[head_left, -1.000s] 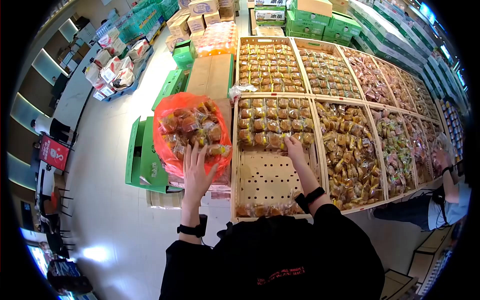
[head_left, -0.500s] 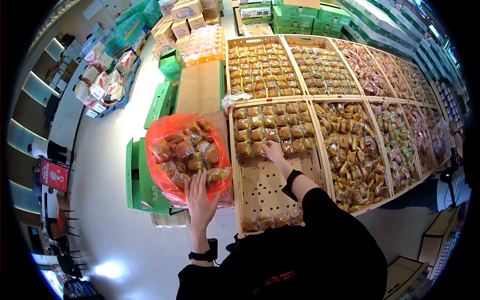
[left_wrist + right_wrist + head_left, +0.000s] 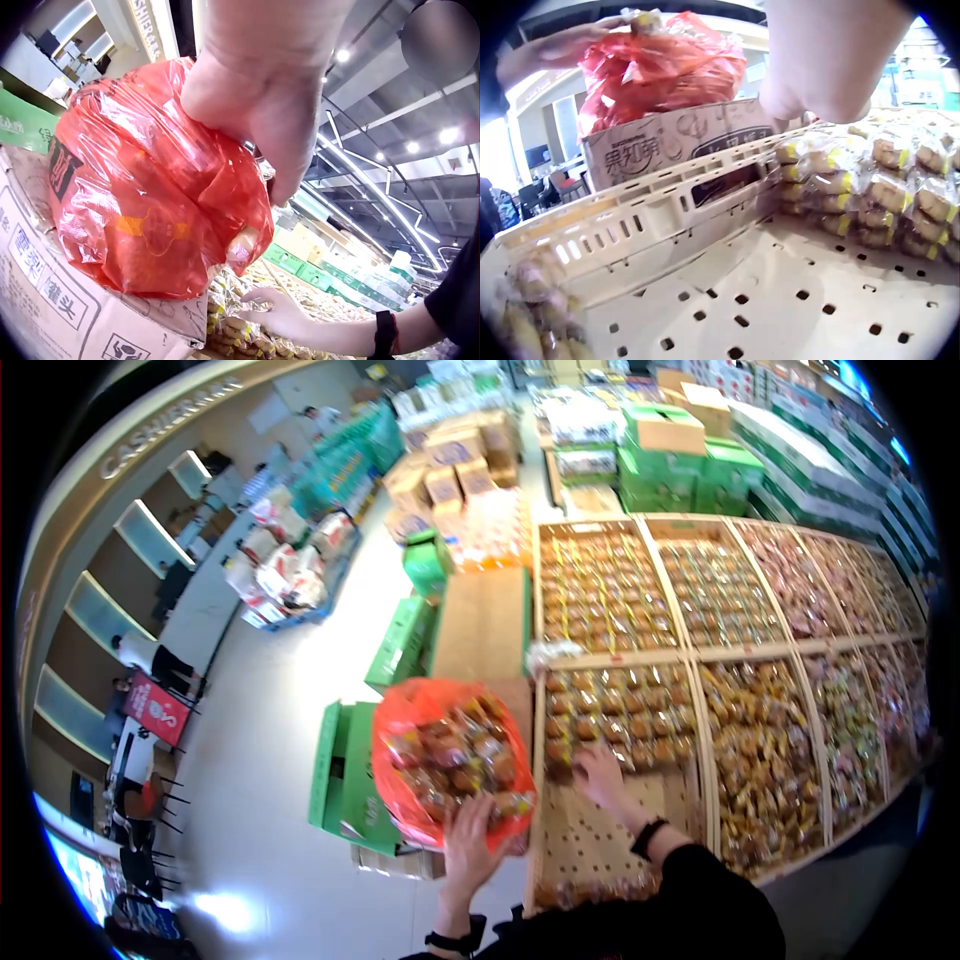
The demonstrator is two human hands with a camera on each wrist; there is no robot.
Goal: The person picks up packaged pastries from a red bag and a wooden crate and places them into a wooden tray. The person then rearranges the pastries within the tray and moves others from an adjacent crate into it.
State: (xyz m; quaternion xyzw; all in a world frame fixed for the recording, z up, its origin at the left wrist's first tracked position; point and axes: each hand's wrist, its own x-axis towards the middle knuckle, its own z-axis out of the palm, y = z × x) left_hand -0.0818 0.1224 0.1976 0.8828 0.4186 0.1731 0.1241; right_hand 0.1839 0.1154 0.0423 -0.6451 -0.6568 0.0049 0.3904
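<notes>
My left hand [image 3: 470, 847] rests with extended fingers on the near side of a red plastic bag [image 3: 142, 202], over the wrapped buns [image 3: 465, 745] heaped in it. The bag sits on a printed cardboard box [image 3: 667, 139]. My right hand [image 3: 600, 775] is at the left part of the front row of wrapped buns [image 3: 885, 191], stacked several layers high in a pale slotted crate [image 3: 795, 315]. Its fingertips touch the top packs, thumb and fingers bent apart in the left wrist view; I cannot tell whether they pinch a pack.
More loose wrapped buns [image 3: 544, 311] lie along the crate's near end. Crates of packaged pastries [image 3: 765, 760] adjoin on the right and behind. An opened green carton [image 3: 345, 770] stands left of the bag, and a long brown box [image 3: 480, 620] lies beyond it.
My right hand has moved left along the front row of wrapped buns. My left hand stays on the red bag. The head view has tilted up, so the scene sits lower.
</notes>
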